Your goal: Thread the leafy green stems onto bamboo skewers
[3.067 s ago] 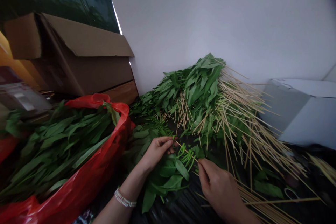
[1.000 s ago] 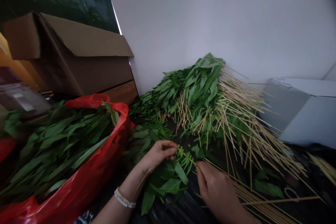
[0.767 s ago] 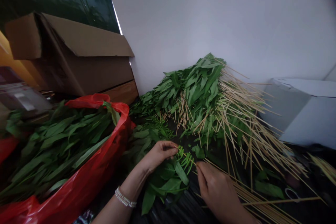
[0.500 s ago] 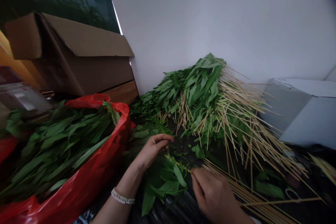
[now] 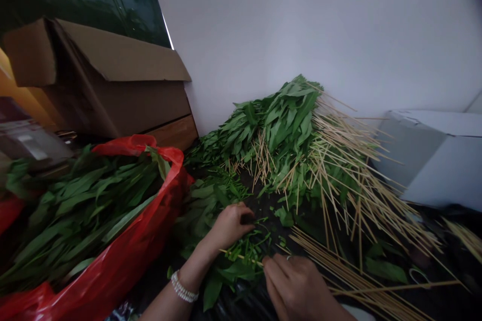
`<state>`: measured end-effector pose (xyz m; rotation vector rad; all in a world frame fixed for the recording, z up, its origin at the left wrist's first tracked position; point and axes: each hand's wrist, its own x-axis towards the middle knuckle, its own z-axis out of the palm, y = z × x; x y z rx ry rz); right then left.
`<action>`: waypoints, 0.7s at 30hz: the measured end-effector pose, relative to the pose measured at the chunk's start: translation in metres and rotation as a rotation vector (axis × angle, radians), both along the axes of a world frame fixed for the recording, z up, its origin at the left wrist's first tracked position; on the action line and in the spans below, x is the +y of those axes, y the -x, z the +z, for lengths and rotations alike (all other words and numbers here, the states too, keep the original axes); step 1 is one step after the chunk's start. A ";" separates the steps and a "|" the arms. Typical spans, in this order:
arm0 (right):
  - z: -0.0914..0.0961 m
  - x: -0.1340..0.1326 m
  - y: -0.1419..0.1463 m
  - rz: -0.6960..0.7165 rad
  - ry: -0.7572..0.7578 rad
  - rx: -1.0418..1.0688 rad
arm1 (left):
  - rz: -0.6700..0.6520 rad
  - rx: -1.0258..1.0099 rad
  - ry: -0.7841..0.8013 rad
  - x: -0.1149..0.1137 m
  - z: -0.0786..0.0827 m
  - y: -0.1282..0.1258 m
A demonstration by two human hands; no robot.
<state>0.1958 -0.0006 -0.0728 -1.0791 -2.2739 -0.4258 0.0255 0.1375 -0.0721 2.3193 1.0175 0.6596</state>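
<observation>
My left hand (image 5: 229, 224) is closed over the stems of a small bunch of green leaves (image 5: 241, 256) lying on the dark surface. A thin bamboo skewer (image 5: 241, 257) runs through that bunch toward my right hand (image 5: 295, 286), which pinches its near end. A beaded bracelet (image 5: 182, 290) is on my left wrist. Just behind my hands rises a big heap of skewered greens (image 5: 286, 130) with sticks fanning out to the right. Loose bare skewers (image 5: 339, 276) lie to the right of my right hand.
A red plastic bag (image 5: 124, 256) full of loose long leaves (image 5: 83, 205) sits at the left. Behind it stands an open cardboard box (image 5: 113, 85). A white box (image 5: 437, 155) is at the right, against the pale wall.
Both hands have drawn nearer to me and to the left. The skewer now lies flatter, pushed through the leaf bunch, and my left hand has closed down over the stems.
</observation>
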 end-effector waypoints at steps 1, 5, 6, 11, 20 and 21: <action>0.000 0.000 0.000 0.003 0.006 0.000 | 0.001 0.007 0.000 0.000 0.000 0.000; -0.002 0.000 -0.001 -0.011 0.004 0.030 | 0.017 -0.036 -0.001 0.000 0.003 -0.002; -0.002 0.001 -0.002 -0.027 0.004 0.038 | 0.037 -0.049 0.001 -0.001 0.005 -0.002; -0.001 0.002 -0.006 -0.125 0.040 0.099 | 0.095 -0.141 -0.017 -0.002 0.013 -0.002; -0.004 0.007 -0.015 -0.291 0.188 0.367 | 0.205 -0.638 0.316 -0.001 0.019 -0.001; -0.004 0.008 -0.015 -0.307 0.194 0.377 | 0.176 -0.735 0.473 -0.001 0.019 -0.001</action>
